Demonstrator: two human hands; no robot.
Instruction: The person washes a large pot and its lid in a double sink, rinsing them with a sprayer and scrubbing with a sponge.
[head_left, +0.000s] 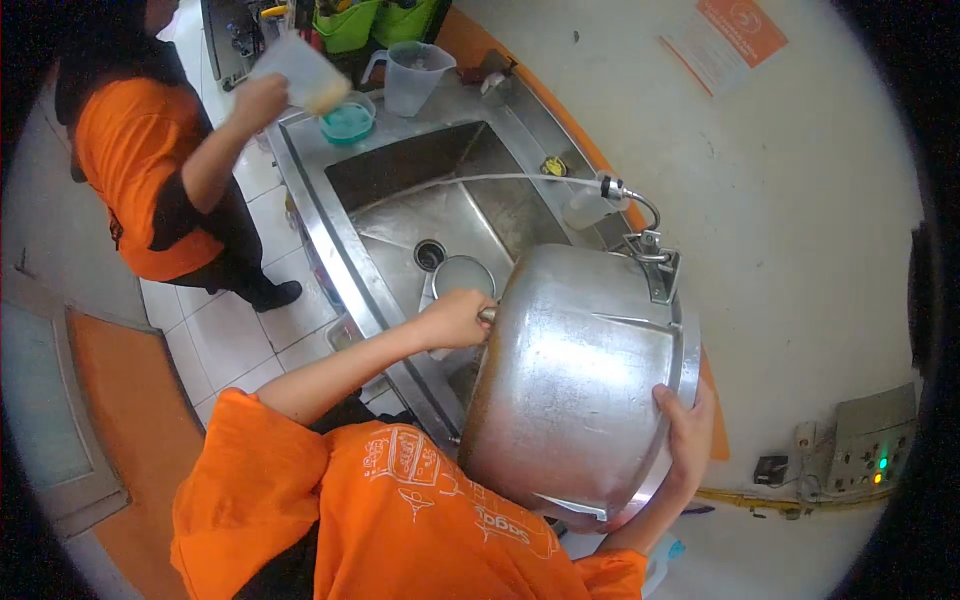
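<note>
A large metal pot (585, 360) lies tilted on its side over the near right part of the steel sink unit. My left hand (457, 320) is closed around a short handle (487, 315) at its left side. With thumb and palm, my right hand (686, 420) grips the pot's rim (688, 360) on the right; its fingers are partly hidden behind the rim. A hinged metal bracket (661, 274) stands out at the pot's top right. Beyond the pot, a thin stream of water runs leftward from a faucet (613, 187). A round metal-rimmed container (463, 277) rests in the sink basin (480, 217).
A co-worker (150, 172) in orange stands at the left, holding a translucent container (300, 75) above a teal tub (347, 122). A clear measuring jug (415, 79) stands beside it. Behind the sink are a yellow scrubber (554, 166) and a whitish bottle (589, 208). The wall runs along the right.
</note>
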